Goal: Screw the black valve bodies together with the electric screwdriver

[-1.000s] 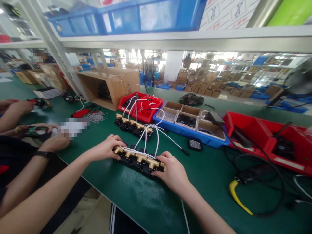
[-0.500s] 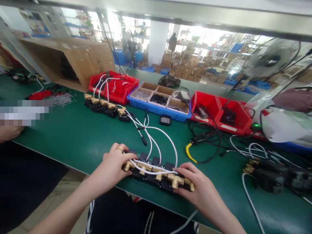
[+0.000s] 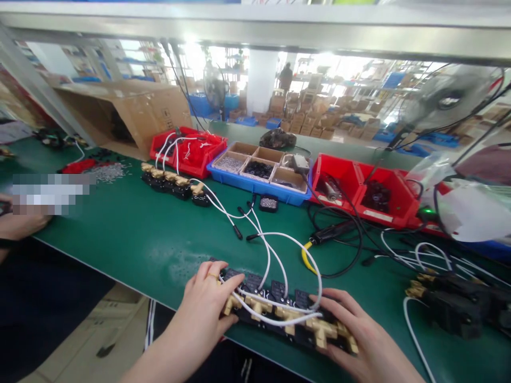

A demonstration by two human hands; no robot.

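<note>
A row of black valve blocks with brass fittings [image 3: 279,311] and white wires [image 3: 275,250] lies at the near edge of the green table [image 3: 131,234]. My left hand [image 3: 209,303] grips its left end, fingers curled over the fittings. Its right end sits under my right hand [image 3: 359,335], which wraps around it. The white wires loop up from the row toward the middle of the table.
A second valve row [image 3: 173,185] lies farther back. Behind it stand a red bin [image 3: 187,149], a blue divided tray [image 3: 259,170] of small parts and more red bins [image 3: 359,191]. Another valve assembly [image 3: 455,303] sits right. Another person's hand [image 3: 18,223] is at left.
Both hands have carried the valve row toward me and to the right, down to the table's near edge. The view has swung right, away from the person on the left.
</note>
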